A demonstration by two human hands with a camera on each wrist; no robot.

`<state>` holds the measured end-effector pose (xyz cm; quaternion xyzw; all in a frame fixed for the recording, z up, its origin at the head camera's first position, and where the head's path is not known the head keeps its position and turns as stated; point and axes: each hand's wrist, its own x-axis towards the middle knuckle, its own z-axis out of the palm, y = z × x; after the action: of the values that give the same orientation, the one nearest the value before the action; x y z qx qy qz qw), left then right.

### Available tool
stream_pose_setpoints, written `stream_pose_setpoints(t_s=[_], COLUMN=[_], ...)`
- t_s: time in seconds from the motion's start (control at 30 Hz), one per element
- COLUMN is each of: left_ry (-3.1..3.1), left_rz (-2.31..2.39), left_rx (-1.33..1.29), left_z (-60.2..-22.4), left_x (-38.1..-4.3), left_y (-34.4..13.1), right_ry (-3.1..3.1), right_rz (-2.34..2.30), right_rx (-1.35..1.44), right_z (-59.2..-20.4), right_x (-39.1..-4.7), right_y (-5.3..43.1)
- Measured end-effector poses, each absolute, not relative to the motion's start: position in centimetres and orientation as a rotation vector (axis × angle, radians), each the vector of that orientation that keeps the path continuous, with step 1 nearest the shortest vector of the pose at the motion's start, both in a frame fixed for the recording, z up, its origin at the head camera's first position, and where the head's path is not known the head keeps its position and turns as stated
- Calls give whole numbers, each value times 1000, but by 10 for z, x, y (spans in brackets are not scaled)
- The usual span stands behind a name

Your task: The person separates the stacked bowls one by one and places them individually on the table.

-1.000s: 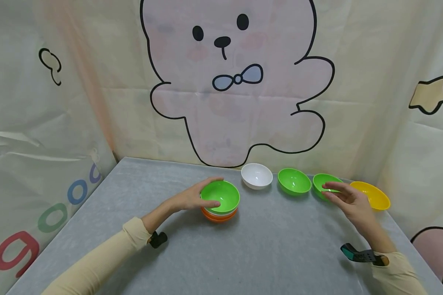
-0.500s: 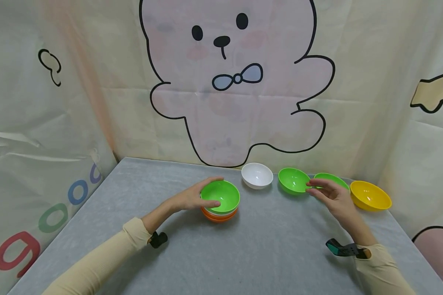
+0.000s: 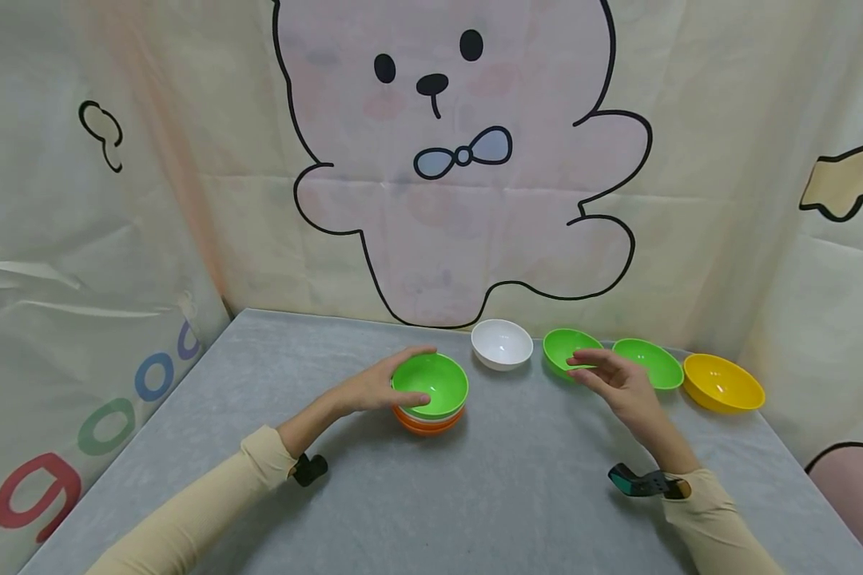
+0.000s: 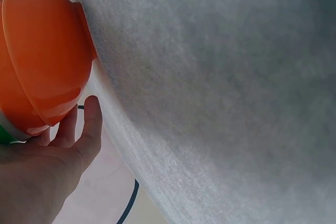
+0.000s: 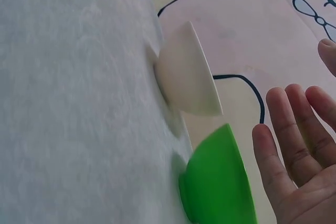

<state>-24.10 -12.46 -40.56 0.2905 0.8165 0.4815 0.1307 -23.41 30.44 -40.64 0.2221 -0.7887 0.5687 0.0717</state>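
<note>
My left hand (image 3: pixel 370 390) holds a stack of nested bowls, thumb at the near side and fingers round the far side. A green bowl (image 3: pixel 437 383) tops the stack, over a whitish rim and orange bowls (image 4: pixel 50 59). My right hand (image 3: pixel 622 393) hovers with nothing in it, fingers loosely bent. In the head view it overlaps a second green bowl (image 3: pixel 564 345) in the back row. The right wrist view shows that green bowl from the side, with a white bowl (image 5: pixel 186 72) beyond it and my fingers near its rim.
The back row also has another green bowl (image 3: pixel 650 363) and a yellow bowl (image 3: pixel 722 383) at its right end. A grey cloth (image 3: pixel 503 479) covers the table. Behind the table hangs a curtain (image 3: pixel 431 255) with a cartoon bear.
My right hand has moved left along the row, from near the yellow bowl and right green bowl to the other green bowl. My left hand has stayed at the stack.
</note>
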Motion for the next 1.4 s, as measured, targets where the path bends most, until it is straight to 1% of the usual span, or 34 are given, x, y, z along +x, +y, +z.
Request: stream_pose_setpoints(t_s=[0.13,0.53,0.9,1.4], left_ry=[2370,2361,2354,2363], left_rz=[1399,1403,1410,1407], left_rx=[845,844,846,848], left_z=[-406,-405,-406,-405], left_x=[-241,-240,-242,-241], left_y=[-125,-124,-124,-125], right_ry=[-2385,-2299,-2319,-2355], right_rz=[1741,1881,1906,1924], right_rx=[673,829,951,1038], right_z=[-408,-414,-414,-413], right_x=[-237,-242,-247,-249], right_y=[297,269,238,201])
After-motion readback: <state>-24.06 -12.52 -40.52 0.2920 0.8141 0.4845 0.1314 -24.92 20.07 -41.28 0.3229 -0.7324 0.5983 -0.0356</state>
